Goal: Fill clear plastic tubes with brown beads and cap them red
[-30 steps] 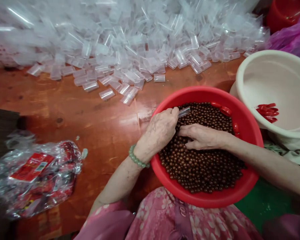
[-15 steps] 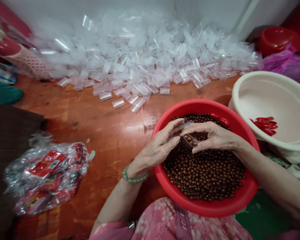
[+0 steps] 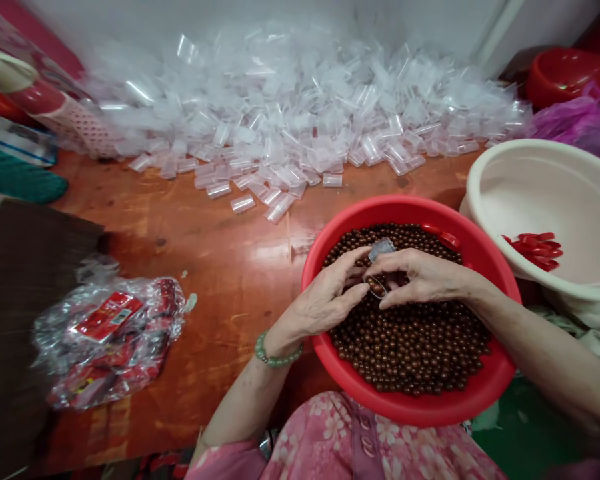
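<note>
Over a red basin (image 3: 325, 370) full of shiny brown balls (image 3: 410, 353), both hands meet around a small clear plastic sleeve (image 3: 381, 249). Its oval mouth faces me, with a few brown balls showing inside. My right hand (image 3: 420, 275) is closed on the sleeve's right side, thumb below and fingers above. From the left, my left hand (image 3: 327, 293) pinches the sleeve near its mouth with thumb and fingertips. The fingers partly hide the middle of the sleeve. A couple of red plastic pieces (image 3: 447, 239) lie at the basin's far right inside edge.
A heap of clear plastic sleeves (image 3: 290, 133) spreads along the wall. To the right, a cream basin (image 3: 555, 200) contains red plastic pieces (image 3: 535, 250). A clear bag of red packages (image 3: 110, 340) lies left on the wooden floor (image 3: 220, 280). A purple bag (image 3: 575, 123) sits back right.
The sleeve's mouth has turned and opened rounder toward me, and its far end shows more above the fingers. My left thumb has come against the mouth. The view has shifted slightly.
</note>
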### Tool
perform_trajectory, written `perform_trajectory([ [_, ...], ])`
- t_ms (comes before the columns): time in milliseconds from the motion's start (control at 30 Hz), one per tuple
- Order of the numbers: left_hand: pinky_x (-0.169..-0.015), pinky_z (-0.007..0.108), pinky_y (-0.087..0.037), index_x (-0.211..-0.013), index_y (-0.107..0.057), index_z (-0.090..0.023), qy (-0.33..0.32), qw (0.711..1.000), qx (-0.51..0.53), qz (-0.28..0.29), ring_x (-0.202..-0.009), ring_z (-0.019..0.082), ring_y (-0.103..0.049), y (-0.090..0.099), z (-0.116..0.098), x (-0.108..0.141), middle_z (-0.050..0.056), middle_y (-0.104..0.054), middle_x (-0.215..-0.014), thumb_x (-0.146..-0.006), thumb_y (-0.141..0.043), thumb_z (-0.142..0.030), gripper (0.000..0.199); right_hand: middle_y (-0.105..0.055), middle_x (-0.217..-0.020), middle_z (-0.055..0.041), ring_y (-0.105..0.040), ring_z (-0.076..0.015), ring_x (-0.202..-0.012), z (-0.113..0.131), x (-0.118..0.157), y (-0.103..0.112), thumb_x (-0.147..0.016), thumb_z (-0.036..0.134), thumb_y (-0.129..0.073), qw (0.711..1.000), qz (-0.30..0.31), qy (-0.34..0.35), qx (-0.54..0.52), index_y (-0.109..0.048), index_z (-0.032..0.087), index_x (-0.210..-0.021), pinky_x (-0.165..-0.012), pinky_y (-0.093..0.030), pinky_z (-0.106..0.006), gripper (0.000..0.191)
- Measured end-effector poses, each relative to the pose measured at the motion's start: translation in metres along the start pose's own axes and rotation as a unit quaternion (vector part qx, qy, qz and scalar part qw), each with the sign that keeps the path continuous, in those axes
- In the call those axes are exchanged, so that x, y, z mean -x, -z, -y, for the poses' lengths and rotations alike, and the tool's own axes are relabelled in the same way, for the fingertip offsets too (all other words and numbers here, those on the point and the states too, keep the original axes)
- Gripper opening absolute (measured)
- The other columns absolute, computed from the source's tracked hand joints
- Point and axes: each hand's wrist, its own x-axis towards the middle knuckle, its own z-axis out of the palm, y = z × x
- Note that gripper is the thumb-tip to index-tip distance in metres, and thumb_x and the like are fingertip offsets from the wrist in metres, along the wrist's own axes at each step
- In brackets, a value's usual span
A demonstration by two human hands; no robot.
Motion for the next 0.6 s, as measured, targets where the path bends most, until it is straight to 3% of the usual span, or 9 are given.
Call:
perform_trajectory([
  [233,-0.120,0.049,-0.035,-0.148,-0.041,-0.021,-0.009,0.999,-0.035,-0.001,-0.146,0.030,-0.041,0.0037,0.0012,0.0003,0.013,-0.041,-0.159,-0.096,-0.058,-0.031,0.056,-0.059,-0.076,0.0023,-0.052,-0.0115,-0.065,0.0006,0.0010,0.0007,-0.078,0.038,-0.080,0.999,-0.028,0.024,-0.009,-0.072,0.016,-0.106,-0.062,-0.043,-0.024,0.037],
  [367,-0.124,0.050,-0.030,-0.148,-0.042,-0.021,-0.021,0.998,-0.056,-0.015,-0.146,0.030,-0.041,0.0034,0.0006,0.0005,0.012,-0.043,-0.159,-0.095,-0.060,-0.031,0.057,-0.065,-0.094,-0.0028,-0.057,-0.0127,-0.074,0.0003,0.0001,0.0019,-0.079,0.040,-0.080,0.994,-0.086,0.053,-0.028,-0.070,0.016,-0.115,-0.071,-0.048,-0.027,0.044],
  [500,-0.119,0.048,-0.037,-0.149,-0.039,-0.022,-0.010,1.000,-0.010,-0.015,-0.144,0.029,-0.044,0.0012,-0.0003,0.0007,0.012,-0.043,-0.159,-0.095,-0.059,-0.030,0.058,-0.063,-0.087,-0.0013,-0.055,-0.0118,-0.070,0.0002,0.0005,0.0042,-0.078,0.042,-0.081,0.996,-0.064,0.059,-0.020,-0.072,0.017,-0.112,-0.067,-0.048,-0.026,0.043],
  [600,-0.123,0.048,-0.032,-0.147,-0.043,-0.022,-0.010,1.000,-0.023,-0.015,-0.146,0.029,-0.042,-0.0005,-0.0025,0.0009,0.011,-0.043,-0.159,-0.093,-0.063,-0.029,0.058,-0.067,-0.097,-0.0040,-0.060,-0.0131,-0.077,0.0010,0.0010,0.0047,-0.080,0.044,-0.080,0.994,-0.080,0.066,-0.028,-0.071,0.018,-0.116,-0.074,-0.051,-0.027,0.045],
])
